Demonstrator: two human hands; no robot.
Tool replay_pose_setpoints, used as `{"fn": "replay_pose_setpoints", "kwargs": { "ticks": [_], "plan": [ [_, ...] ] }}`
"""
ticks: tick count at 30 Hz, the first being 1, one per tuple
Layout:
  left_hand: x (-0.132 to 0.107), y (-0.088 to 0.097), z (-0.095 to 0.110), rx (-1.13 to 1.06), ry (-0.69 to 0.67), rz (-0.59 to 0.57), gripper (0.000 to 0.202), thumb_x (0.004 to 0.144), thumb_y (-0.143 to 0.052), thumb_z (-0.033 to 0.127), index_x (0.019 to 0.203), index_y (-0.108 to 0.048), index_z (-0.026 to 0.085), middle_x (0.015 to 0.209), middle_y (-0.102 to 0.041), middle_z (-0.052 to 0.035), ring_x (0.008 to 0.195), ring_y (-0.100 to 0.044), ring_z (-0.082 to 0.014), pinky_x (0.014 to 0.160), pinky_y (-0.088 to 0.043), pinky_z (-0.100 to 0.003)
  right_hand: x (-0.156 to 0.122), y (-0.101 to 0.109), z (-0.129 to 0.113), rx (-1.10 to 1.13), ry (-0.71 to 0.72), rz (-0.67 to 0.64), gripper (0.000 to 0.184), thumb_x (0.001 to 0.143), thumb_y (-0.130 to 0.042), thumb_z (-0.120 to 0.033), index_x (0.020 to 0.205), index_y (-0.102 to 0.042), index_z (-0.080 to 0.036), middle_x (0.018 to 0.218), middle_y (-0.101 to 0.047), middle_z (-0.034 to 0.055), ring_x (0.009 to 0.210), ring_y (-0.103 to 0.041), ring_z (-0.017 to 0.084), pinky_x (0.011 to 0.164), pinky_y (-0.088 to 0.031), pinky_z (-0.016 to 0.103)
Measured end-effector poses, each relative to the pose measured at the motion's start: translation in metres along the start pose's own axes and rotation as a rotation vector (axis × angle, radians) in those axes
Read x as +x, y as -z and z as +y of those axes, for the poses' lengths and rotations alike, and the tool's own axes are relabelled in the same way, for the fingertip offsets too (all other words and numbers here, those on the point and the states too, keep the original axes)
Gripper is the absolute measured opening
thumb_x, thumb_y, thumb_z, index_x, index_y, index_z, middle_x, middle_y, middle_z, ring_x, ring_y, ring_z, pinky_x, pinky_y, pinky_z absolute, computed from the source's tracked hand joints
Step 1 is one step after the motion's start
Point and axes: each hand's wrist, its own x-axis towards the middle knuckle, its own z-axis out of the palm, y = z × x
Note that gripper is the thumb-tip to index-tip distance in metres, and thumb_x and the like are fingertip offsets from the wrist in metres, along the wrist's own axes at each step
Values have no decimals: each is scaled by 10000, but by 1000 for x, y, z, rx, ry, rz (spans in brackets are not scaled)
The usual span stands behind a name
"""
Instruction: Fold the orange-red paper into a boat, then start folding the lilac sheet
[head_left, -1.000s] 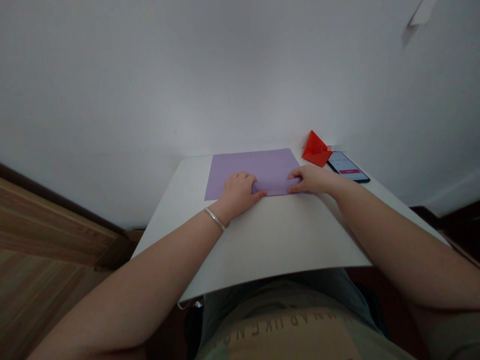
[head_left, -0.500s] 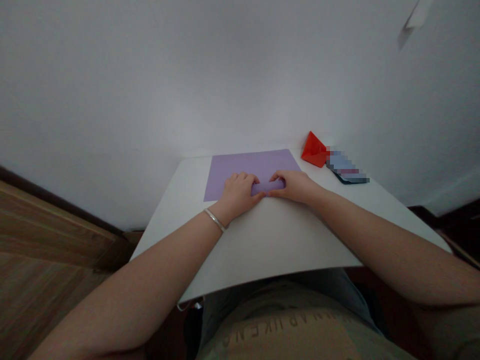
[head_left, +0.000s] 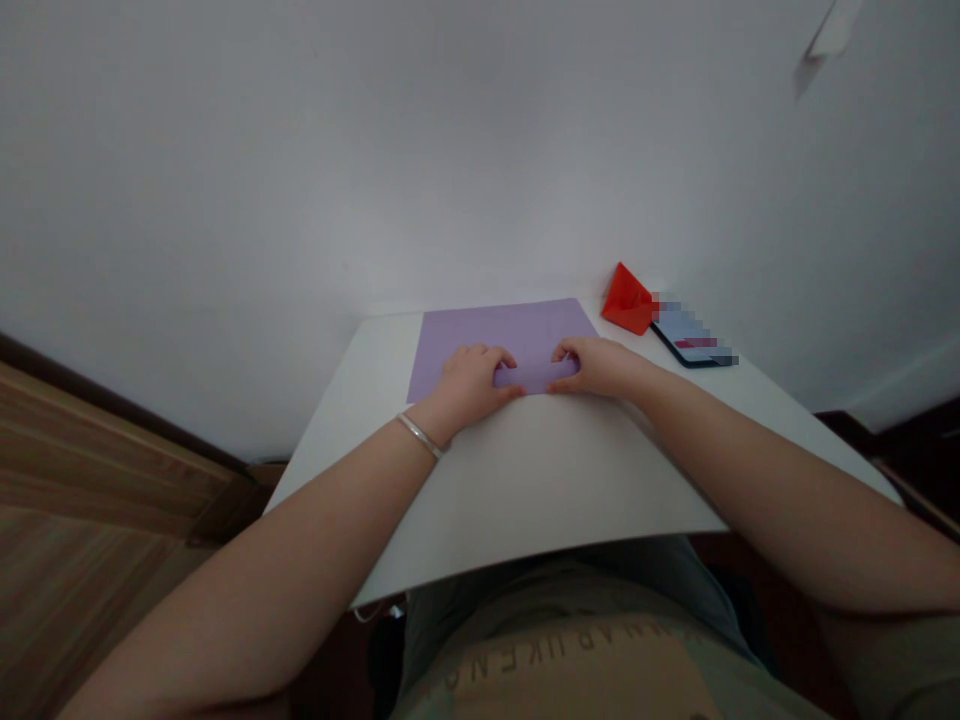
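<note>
A lilac sheet of paper (head_left: 504, 326) lies flat on the white table (head_left: 540, 470), its near edge rolled up into a fold (head_left: 534, 375). My left hand (head_left: 469, 384), with a silver bracelet at the wrist, curls its fingers over the fold's left end. My right hand (head_left: 598, 366) pinches the fold's right part. Both hands are closed on the folded edge, a short stretch of it showing between them.
A red folded paper shape (head_left: 628, 299) stands at the table's far right corner, beside a phone (head_left: 694, 339) with a lit screen. A white wall rises right behind the table. Wooden flooring lies to the left.
My right hand slid left along the fold from the paper's right end, then eased slightly right. My left hand shifted a little to the left.
</note>
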Motion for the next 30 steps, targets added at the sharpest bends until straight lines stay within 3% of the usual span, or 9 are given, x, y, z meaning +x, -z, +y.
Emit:
{"fn": "replay_pose_setpoints", "kwargs": {
  "ticks": [5,9,18,30],
  "plan": [
    [3,4,-9,-42,15,-85,402,766,-678,455,1097,-642,229,1027,-652,-71,950,-595,-236,836,-447,-340,-3,9,14,-49,-49,-86,573,652,-703,-571,1092,-653,-208,991,-709,79,846,-635,238,632,-414,295],
    [7,2,-25,-83,-5,-143,411,726,-700,423,1077,-650,215,988,-651,-65,875,-596,-212,778,-446,-310,-5,14,27,-95,-43,-130,435,651,-703,-564,923,-692,-224,824,-698,49,764,-632,217,602,-409,288],
    [6,5,-55,-251,-30,-285,471,669,-685,362,1105,-617,197,819,-584,-3,702,-522,-140,644,-406,-240,4,3,65,-44,-96,-229,353,619,-714,-567,664,-617,-231,629,-598,-17,635,-569,167,542,-364,274],
    [7,11,-76,-245,52,-387,550,600,-694,387,1108,-591,203,841,-569,0,671,-527,-133,629,-426,-246,10,-3,91,74,-117,-306,233,633,-729,-449,691,-636,-243,566,-573,-37,552,-527,137,538,-395,267]
  ]
}}
